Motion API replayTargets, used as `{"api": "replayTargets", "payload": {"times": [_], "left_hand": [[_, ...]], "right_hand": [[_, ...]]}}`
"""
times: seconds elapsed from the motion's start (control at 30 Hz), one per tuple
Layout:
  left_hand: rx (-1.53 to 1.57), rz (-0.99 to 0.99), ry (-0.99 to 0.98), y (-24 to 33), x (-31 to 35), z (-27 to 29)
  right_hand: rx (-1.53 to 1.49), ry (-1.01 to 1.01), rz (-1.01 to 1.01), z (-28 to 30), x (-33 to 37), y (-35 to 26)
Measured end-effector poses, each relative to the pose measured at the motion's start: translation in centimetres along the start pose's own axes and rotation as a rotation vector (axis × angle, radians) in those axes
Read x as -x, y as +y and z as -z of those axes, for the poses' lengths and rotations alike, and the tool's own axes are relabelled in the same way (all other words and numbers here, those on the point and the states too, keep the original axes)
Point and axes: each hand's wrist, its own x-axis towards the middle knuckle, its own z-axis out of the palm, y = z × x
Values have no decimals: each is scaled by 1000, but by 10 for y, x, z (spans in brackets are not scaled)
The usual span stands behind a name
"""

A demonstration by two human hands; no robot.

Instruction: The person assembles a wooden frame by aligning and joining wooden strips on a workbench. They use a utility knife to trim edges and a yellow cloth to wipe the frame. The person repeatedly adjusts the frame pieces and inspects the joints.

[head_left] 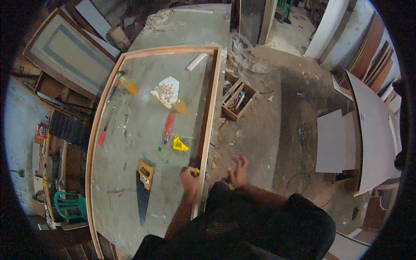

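Note:
My left hand [189, 178] is closed around a small yellow thing [196, 172], mostly hidden by the fingers, at the inner side of the wooden frame's right rail [209, 112]. Outside that rail, in front of my body, my right hand [238, 171] is raised with its fingers apart and nothing seen in them. A crumpled yellow piece [180, 144] lies just beyond my left hand, with a red-handled tool [169, 126] farther up. To the left rests a handsaw [145, 182] with an orange-yellow handle, its dark blade pointing toward me.
Inside the frame stand a bottle of orange liquid [128, 85], an orange cup [180, 106] and a white sheet [166, 92] with crumbs. A wooden toolbox [239, 100] sits right of the table. Boards [375, 130] lean at right; a green chair [69, 206] stands left.

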Motion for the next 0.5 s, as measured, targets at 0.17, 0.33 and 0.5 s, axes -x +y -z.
{"api": "replayTargets", "payload": {"times": [0.17,0.33,0.5], "left_hand": [[-14,-39,-18,0,-38,-20],[9,-31,-26,10,-94,-53],[109,34,-60,20,-148,-79]], "right_hand": [[214,37,-302,75,21,107],[429,15,-757,140,107,212],[718,-223,-996,158,194,301]]}}
